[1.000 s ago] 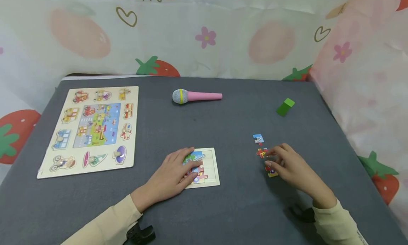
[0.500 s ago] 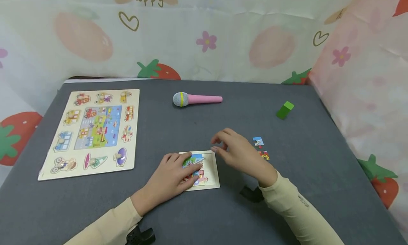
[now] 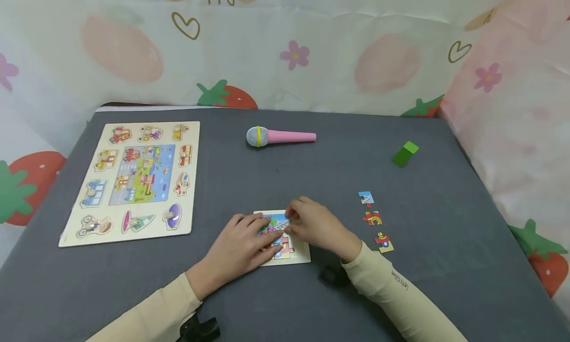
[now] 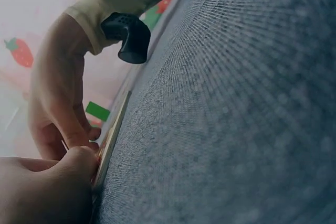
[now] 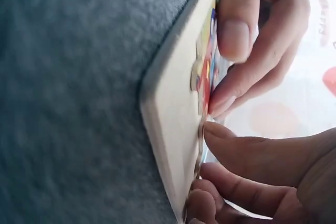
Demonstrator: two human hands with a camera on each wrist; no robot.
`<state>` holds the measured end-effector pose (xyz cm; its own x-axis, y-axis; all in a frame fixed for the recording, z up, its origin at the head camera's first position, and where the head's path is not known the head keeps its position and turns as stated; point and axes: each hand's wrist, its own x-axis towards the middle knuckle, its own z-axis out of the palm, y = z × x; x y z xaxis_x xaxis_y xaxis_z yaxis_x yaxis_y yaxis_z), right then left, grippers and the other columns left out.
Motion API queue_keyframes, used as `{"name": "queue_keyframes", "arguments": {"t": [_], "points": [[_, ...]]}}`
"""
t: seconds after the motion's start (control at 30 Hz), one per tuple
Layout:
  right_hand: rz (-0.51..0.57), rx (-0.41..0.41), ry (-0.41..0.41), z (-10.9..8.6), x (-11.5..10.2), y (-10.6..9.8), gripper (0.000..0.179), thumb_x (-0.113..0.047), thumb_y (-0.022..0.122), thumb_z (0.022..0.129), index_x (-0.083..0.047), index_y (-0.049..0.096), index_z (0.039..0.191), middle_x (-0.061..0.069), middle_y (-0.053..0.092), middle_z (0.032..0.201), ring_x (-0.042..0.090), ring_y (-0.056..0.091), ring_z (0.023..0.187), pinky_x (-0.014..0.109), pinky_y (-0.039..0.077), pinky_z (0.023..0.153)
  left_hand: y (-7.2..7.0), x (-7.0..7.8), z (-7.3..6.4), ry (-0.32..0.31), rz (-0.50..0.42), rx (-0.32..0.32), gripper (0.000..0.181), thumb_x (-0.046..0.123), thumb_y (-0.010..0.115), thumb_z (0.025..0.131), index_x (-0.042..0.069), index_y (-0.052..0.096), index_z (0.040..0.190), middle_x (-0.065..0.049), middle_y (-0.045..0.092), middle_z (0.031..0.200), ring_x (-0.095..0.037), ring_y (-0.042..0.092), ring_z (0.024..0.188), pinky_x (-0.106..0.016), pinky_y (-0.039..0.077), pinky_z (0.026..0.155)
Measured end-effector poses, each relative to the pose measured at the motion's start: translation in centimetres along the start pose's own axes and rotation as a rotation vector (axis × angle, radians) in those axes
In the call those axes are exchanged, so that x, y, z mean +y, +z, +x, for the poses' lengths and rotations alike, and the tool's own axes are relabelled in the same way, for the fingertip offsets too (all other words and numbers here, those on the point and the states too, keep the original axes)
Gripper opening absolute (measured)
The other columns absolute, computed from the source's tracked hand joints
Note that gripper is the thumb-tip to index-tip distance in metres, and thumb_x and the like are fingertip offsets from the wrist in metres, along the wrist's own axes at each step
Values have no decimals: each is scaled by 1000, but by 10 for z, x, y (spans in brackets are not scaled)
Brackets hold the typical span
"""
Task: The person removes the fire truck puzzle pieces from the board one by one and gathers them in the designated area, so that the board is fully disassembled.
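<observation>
A small wooden puzzle tray lies at the front middle of the table, partly filled with colourful pieces. My left hand rests across its left side, fingers stretched over the fitted pieces. At the tray's upper right, my right hand pinches a puzzle piece between thumb and fingers; only a thin edge of it shows in the right wrist view. The two hands nearly meet over the tray. Loose on the cloth to the right are a blue piece, a red piece and a red-and-yellow piece.
A large knobbed puzzle board with vehicle shapes lies at the left. Behind the tray is a pink toy microphone. A green block stands at the back right. Grey cloth covers the table; a printed curtain hangs behind.
My right hand has moved left from the loose pieces to the small tray and come down at its upper right. The left hand has stayed on the tray.
</observation>
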<state>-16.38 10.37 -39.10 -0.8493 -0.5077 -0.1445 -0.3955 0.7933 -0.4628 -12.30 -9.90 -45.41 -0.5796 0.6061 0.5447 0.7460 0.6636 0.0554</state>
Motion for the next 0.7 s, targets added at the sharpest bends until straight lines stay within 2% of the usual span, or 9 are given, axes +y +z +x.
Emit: {"name": "queue_keyframes", "arguments": {"t": [0.17, 0.43, 0.7], "points": [[18, 13, 23, -3, -3, 3, 19, -16, 74, 85, -6, 63, 97, 4, 57, 91, 16, 54, 80, 32, 47, 72, -3, 0, 1, -31, -22, -2, 25, 38, 65, 89, 27, 75, 109, -7, 67, 108, -24, 61, 105, -43, 48, 81], [16, 67, -5, -6, -7, 5, 19, -10, 72, 84, -4, 62, 98, 7, 56, 92, 18, 54, 79, 33, 47, 70, -4, 2, 1, -76, 5, -25, 24, 39, 62, 91, 29, 75, 108, -7, 65, 109, -23, 60, 100, -43, 47, 80], [21, 83, -1, -8, -8, 5, 20, -11, 74, 83, -4, 62, 97, 7, 56, 91, 18, 54, 76, 33, 47, 68, -4, 4, 1, -105, -23, -41, 22, 39, 63, 90, 27, 76, 104, -10, 65, 112, -24, 59, 102, -45, 47, 79]]}}
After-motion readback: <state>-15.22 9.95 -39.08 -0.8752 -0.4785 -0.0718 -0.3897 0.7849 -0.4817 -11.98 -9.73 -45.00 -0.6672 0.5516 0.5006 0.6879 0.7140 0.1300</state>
